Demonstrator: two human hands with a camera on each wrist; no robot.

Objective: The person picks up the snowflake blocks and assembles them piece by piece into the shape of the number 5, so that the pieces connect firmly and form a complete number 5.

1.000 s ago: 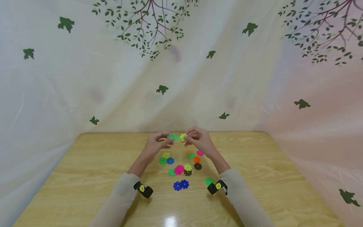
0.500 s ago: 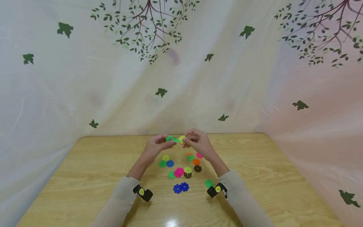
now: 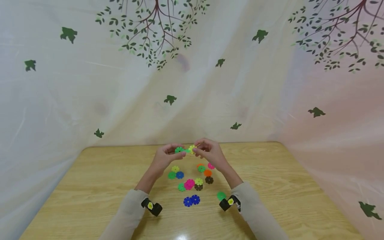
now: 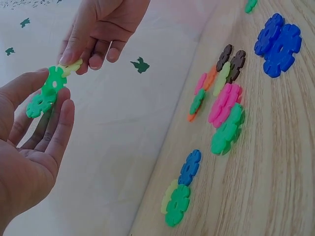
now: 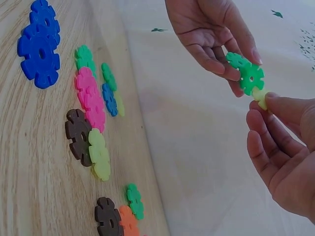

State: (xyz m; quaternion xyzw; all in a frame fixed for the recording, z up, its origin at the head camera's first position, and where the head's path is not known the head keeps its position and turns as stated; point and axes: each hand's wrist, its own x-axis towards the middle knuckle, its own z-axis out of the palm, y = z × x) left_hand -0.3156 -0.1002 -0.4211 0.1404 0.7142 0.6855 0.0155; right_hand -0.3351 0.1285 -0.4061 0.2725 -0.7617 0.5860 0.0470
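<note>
Over the table's far part, my left hand [image 3: 162,160] holds two joined green snowflake discs [image 5: 251,77] between thumb and fingers. They are slotted together at an angle, one beside the other. My right hand [image 3: 212,154] pinches a yellow snowflake disc [image 3: 192,149] between thumb and fingertips. In the right wrist view the yellow disc meets the edge of the nearer green disc, partly covered by my thumb; whether it is slotted in cannot be made out. Both hands are raised off the tabletop, with loose discs lying below and between the forearms.
On the wooden table [image 3: 105,186] lie a dark blue pair [image 3: 192,200], a pink pair [image 3: 189,184], brown discs [image 3: 209,180], an orange disc [image 3: 207,173], a lone green disc [image 3: 221,196] and several others. A pale printed curtain [image 3: 135,110] hangs behind the far edge.
The head view has tilted up a little, so everything sits lower in it. My left thumb has slid down off the green disc's face. Both hands keep their hold.
</note>
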